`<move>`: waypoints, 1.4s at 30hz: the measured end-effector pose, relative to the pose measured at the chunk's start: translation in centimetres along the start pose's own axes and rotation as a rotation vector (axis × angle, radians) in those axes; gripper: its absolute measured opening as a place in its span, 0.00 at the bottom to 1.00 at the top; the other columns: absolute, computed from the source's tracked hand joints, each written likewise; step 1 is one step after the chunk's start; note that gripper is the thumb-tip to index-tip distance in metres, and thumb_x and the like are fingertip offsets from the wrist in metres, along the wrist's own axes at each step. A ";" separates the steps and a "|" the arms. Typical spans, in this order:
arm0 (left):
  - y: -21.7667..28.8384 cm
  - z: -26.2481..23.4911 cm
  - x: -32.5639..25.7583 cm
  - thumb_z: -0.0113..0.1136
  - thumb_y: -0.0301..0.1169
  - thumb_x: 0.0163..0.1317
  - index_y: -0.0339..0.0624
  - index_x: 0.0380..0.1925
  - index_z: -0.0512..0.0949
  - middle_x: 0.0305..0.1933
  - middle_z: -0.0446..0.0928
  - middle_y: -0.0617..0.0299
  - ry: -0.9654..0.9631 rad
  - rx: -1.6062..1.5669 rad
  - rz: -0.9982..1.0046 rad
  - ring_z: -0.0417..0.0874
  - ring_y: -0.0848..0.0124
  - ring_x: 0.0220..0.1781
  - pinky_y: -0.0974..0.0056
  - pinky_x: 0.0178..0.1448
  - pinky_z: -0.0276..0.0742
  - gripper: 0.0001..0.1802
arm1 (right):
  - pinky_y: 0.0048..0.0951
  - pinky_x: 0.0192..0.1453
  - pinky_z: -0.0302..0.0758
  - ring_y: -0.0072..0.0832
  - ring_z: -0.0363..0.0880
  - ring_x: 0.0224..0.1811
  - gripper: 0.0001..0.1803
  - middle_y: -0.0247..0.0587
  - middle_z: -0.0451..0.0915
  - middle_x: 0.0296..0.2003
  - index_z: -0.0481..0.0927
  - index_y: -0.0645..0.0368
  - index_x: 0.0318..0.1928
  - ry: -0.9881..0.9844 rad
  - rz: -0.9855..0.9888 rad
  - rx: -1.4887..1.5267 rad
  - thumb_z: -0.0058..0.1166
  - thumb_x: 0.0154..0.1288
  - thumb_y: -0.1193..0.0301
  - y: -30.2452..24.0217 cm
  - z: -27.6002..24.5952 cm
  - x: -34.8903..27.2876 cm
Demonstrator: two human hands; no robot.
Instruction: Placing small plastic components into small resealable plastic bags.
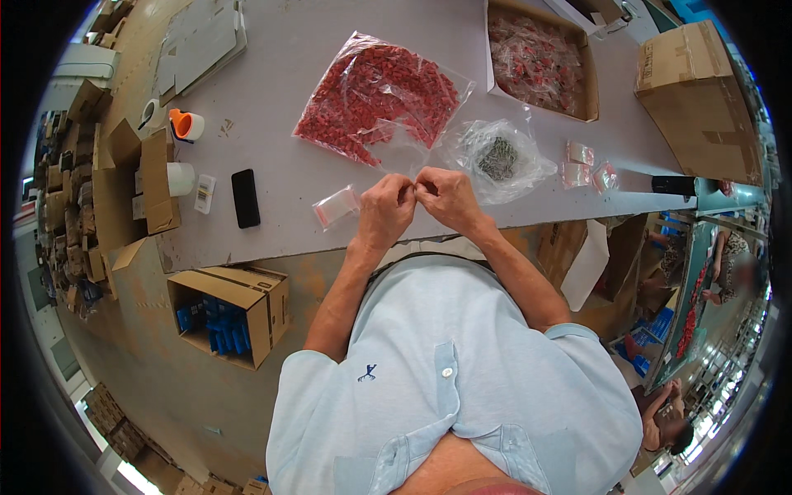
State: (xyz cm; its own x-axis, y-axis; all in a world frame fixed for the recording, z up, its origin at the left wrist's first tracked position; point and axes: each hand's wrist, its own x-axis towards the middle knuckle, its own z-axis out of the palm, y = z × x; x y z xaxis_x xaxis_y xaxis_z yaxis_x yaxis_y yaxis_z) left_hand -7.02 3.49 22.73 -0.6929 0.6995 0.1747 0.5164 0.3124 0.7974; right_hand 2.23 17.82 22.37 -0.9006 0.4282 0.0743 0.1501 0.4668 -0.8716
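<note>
My left hand (386, 210) and my right hand (445, 196) meet fingertip to fingertip over the near part of the grey table (289, 49). Together they pinch the lower edge of a small clear plastic bag (402, 153) that stands up above them. What is inside it I cannot tell. Just beyond lies a large clear bag of small red parts (375, 99). A clear bag of dark metal pieces (497, 158) lies right of my hands. An empty small zip bag (337, 206) rests left of my left hand.
A cardboard tray of filled little bags (540, 62) sits far right, with a shut carton (697, 99) beside it. Some filled small bags (587, 165), a black phone (245, 198), tape rolls (183, 125) and an open floor box of blue items (231, 318) surround me. Other people work at lower right.
</note>
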 end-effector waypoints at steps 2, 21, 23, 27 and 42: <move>-0.1 0.1 -0.2 0.66 0.24 0.64 0.34 0.37 0.83 0.37 0.85 0.48 -0.005 0.010 0.009 0.88 0.53 0.34 0.55 0.38 0.83 0.05 | 0.37 0.32 0.77 0.37 0.80 0.24 0.05 0.49 0.82 0.26 0.83 0.64 0.34 -0.008 0.014 0.012 0.59 0.62 0.74 0.0 -0.1 -0.1; -0.3 0.4 0.0 0.66 0.24 0.63 0.36 0.37 0.81 0.33 0.84 0.52 0.136 0.112 0.040 0.88 0.58 0.31 0.56 0.36 0.82 0.04 | 0.28 0.29 0.74 0.19 0.76 0.25 0.06 0.35 0.79 0.22 0.81 0.65 0.33 0.045 0.171 0.228 0.60 0.65 0.74 -0.8 -0.1 -1.0; 0.1 0.3 -0.3 0.64 0.25 0.66 0.34 0.39 0.82 0.31 0.86 0.58 0.054 -0.138 -0.218 0.86 0.72 0.30 0.63 0.35 0.81 0.06 | 0.27 0.29 0.74 0.17 0.75 0.25 0.07 0.32 0.78 0.22 0.81 0.64 0.33 0.032 0.225 0.280 0.60 0.66 0.73 0.2 -0.2 -0.9; -0.3 0.2 -0.1 0.63 0.27 0.68 0.34 0.39 0.83 0.30 0.84 0.64 -0.012 -0.308 -0.370 0.83 0.79 0.31 0.69 0.36 0.80 0.07 | 0.23 0.30 0.74 0.14 0.75 0.26 0.08 0.28 0.79 0.25 0.82 0.62 0.35 -0.068 0.397 0.453 0.60 0.70 0.70 0.5 -0.9 -0.9; 0.3 -0.2 -0.4 0.69 0.33 0.67 0.37 0.42 0.85 0.32 0.83 0.67 -0.082 -0.334 -0.379 0.82 0.78 0.33 0.68 0.41 0.81 0.11 | 0.23 0.30 0.74 0.14 0.75 0.26 0.08 0.28 0.80 0.25 0.83 0.62 0.36 -0.080 0.360 0.408 0.59 0.69 0.70 0.0 -1.0 -1.0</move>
State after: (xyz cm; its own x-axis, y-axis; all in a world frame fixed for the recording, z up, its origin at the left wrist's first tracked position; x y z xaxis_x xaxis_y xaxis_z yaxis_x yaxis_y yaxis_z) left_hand -6.67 3.13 23.02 -0.7516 0.6293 -0.1976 0.0383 0.3407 0.9394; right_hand 3.49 18.14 22.76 -0.8522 0.4378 -0.2865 0.2985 -0.0427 -0.9534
